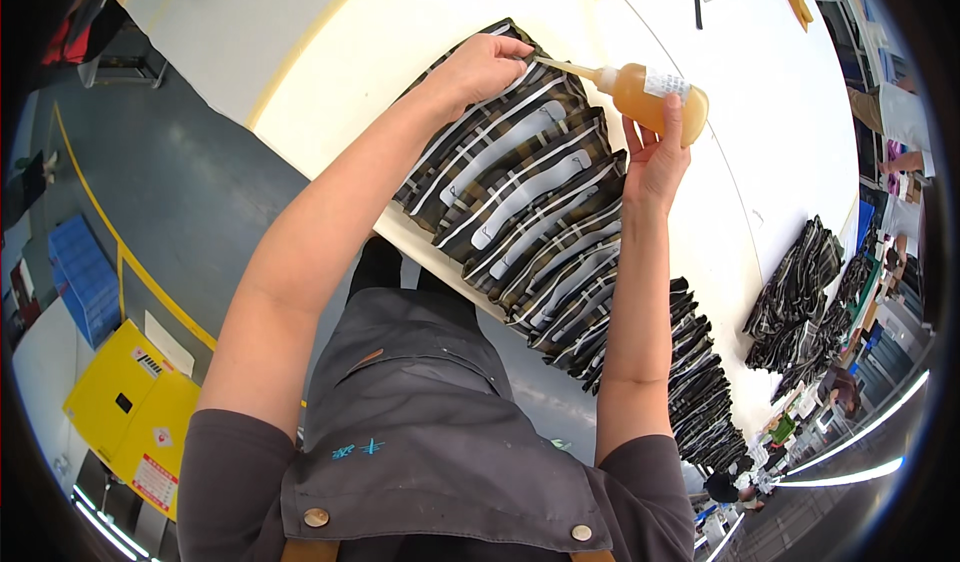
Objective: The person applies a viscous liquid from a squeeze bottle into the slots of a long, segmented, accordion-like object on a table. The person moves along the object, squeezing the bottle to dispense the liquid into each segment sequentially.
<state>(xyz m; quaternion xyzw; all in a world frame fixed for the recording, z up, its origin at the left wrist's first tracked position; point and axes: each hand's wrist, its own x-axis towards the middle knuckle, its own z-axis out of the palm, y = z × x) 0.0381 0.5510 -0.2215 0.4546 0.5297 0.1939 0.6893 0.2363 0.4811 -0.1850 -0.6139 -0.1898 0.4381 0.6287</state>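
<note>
My right hand (pixel 655 162) is wrapped round a squeeze bottle (pixel 640 94) of amber liquid with a white label. The bottle is tipped on its side, and its long thin nozzle (pixel 568 67) points left, its tip close to my left fingertips. My left hand (pixel 487 70) is closed, fingers pinched at the far end of a plaid fabric piece (pixel 510 97); the exact hold is partly hidden. Dark plaid pieces with white stripes lie overlapped in a long row. Several show a pale grey strip (pixel 540 180) on top.
The row of plaid pieces (pixel 700 382) runs along the edge of the white table (pixel 370 57) toward the lower right. Another plaid pile (pixel 800 297) lies farther right. On the floor at left stand a yellow cabinet (pixel 125 402) and a blue crate (pixel 82 272). Other people work at far right.
</note>
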